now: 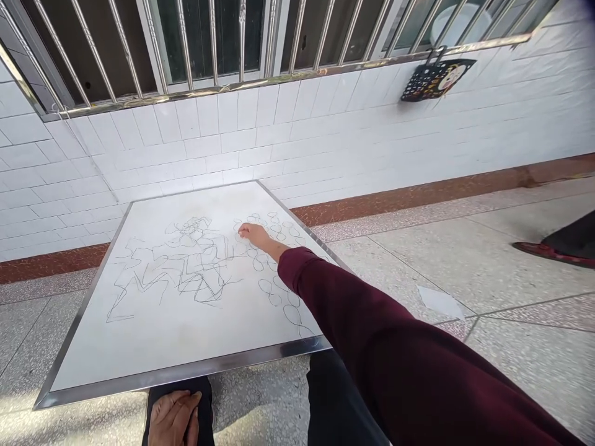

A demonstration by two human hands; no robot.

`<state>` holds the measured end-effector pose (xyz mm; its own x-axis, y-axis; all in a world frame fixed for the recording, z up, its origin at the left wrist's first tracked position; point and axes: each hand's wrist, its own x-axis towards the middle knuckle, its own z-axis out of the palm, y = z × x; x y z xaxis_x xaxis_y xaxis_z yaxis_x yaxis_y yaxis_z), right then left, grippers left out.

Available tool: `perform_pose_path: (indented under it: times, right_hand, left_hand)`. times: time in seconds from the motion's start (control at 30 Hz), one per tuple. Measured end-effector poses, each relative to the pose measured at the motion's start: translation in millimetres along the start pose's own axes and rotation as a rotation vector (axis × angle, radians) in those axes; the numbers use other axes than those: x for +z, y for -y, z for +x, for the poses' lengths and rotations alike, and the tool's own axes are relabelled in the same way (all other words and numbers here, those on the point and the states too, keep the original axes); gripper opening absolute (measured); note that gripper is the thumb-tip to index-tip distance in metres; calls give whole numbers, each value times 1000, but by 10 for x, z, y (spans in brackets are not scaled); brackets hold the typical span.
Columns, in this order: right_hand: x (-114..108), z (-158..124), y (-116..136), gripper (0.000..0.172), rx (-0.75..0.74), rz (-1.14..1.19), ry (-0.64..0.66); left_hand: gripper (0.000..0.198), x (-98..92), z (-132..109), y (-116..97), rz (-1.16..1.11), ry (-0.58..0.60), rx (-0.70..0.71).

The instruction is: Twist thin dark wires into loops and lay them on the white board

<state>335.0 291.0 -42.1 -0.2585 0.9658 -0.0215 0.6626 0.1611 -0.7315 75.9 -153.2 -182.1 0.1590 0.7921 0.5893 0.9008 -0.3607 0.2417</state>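
Note:
A white drawing board (195, 347) with a metal frame lies tilted across my lap, covered in thin black lines. A tangled line drawing (179, 266) fills its left half, and a chain of small loops (274, 272) runs down its right side. My right hand (253, 236), in a maroon sleeve, reaches out and rests on the board at the top of the loops, fingers curled. Anything held in those fingers is hidden. My left hand (174, 418) lies on my dark-trousered leg below the board's near edge, holding nothing.
Behind the board rise a white tiled wall (325, 124) and a barred window (209, 43). A black patterned bag (437, 79) hangs from the window rail. Another person's foot in a red shoe (553, 254) stands on the speckled stone floor at right.

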Motion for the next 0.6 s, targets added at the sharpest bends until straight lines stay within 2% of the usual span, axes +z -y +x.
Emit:
perform_pose_path:
  times: [0.23, 0.37, 0.47, 0.53, 0.6]
  right_hand:
    - [-57, -155, 102, 26, -16, -33, -94]
    - [-149, -471, 259, 31, -67, -19, -129]
    - [-53, -1011, 426, 27, -139, -9, -37]
    - [152, -1526, 530, 21, -202, -2, 78]
    - [451, -2083, 594, 16, -272, 11, 205]
  left_hand:
    - [28, -51, 60, -60, -15, 17, -4]
    - [28, -115, 103, -53, 10, 28, 21]
    - [30, -156, 124, -27, 39, 50, 85]
    - [30, -176, 130, -19, 54, 52, 109]
    - [29, -194, 136, -33, 64, 46, 109]
